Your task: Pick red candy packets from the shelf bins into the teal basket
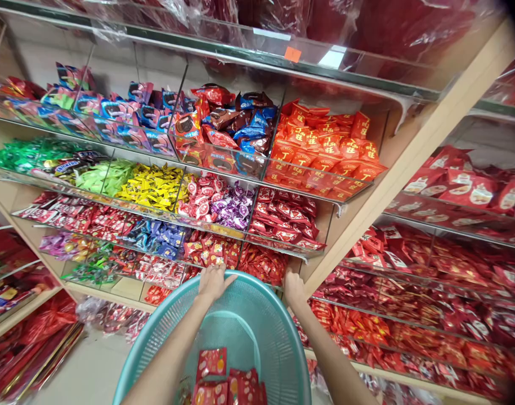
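My left hand (pixel 213 281) reaches forward over the far rim of a teal plastic basket (pixel 278 318). Its thumb is spread and its fingers stretch out onto a bin of small red and orange candy packets (pixel 209 250) on the lowest shelf. My right hand (pixel 294 288) is just right of the basket, at the edge of a bin of dark red candies (pixel 263 263). Its fingers are hidden under the shelf lip. Several red packets (pixel 223 379) lie in the bottom of the basket. What supports the basket is not visible.
Tiered shelves with clear dividers hold candy: yellow (pixel 153 188), green (pixel 101 177), pink and purple (pixel 217 202), blue (pixel 156 233), orange-red packs (pixel 325 149). A wooden post (pixel 392 174) separates a second shelving unit of red packets (pixel 430 270). Red bags (pixel 41 332) lie low at left.
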`<move>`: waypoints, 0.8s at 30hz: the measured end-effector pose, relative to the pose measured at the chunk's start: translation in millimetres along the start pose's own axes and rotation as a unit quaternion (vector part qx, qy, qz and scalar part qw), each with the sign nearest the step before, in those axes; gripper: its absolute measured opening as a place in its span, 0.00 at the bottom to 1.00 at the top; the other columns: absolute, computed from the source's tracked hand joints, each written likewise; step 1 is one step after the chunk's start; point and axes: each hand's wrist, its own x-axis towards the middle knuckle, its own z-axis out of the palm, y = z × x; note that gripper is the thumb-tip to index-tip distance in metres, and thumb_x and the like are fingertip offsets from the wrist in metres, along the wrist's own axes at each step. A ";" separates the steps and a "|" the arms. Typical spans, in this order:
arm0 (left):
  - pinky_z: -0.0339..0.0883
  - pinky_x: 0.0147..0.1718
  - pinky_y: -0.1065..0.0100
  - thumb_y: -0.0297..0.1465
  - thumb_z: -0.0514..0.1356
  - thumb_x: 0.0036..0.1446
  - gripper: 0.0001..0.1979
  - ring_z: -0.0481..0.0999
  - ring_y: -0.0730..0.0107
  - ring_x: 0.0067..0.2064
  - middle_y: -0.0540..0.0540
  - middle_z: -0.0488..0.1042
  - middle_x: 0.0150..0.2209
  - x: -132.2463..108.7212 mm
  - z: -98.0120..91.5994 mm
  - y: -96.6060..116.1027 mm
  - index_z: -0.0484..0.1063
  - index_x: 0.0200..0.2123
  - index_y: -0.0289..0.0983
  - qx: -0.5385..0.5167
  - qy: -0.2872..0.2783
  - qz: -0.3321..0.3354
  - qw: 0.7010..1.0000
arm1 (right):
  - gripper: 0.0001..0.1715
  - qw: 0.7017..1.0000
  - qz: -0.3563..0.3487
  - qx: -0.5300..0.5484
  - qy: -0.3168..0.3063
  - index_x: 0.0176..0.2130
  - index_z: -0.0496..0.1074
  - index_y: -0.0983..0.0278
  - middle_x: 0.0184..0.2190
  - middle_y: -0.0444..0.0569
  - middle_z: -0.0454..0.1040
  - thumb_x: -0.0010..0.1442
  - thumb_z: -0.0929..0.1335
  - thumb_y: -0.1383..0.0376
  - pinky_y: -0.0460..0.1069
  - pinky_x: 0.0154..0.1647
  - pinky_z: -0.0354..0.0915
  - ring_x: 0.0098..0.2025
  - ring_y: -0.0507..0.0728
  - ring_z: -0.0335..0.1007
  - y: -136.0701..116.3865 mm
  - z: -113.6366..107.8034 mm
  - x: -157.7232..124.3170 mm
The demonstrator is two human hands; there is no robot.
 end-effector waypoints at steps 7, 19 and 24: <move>0.55 0.41 0.60 0.52 0.42 0.55 0.28 0.67 0.56 0.44 0.39 0.71 0.40 0.1 1.2 0.0 0.66 0.39 0.35 0.002 0.010 0.004 1.000 | 0.11 0.984 -0.094 0.119 0.096 0.32 0.63 0.64 0.27 0.50 0.72 0.61 0.57 0.62 0.45 0.26 0.57 0.28 0.55 0.70 6.2 -40.2 -47.5; 0.55 0.41 0.61 0.54 0.41 0.54 0.30 0.67 0.56 0.44 0.39 0.71 0.40 0.5 5.8 -1.0 0.67 0.40 0.35 -0.001 0.012 -0.002 1.000 | 0.07 0.804 -0.236 0.439 -0.324 0.22 0.61 0.64 0.14 0.37 0.64 0.48 0.65 0.65 0.40 0.16 0.53 0.17 0.48 0.62 -25.0 63.7 -87.3; 0.54 0.42 0.60 0.53 0.41 0.54 0.30 0.67 0.56 0.45 0.39 0.70 0.41 0.0 3.3 0.1 0.66 0.41 0.35 -0.004 0.006 -0.006 1.000 | 0.03 0.821 -0.210 0.384 -0.366 0.22 0.63 0.65 0.15 0.38 0.63 0.45 0.63 0.69 0.41 0.17 0.55 0.17 0.48 0.62 -21.7 77.9 -85.5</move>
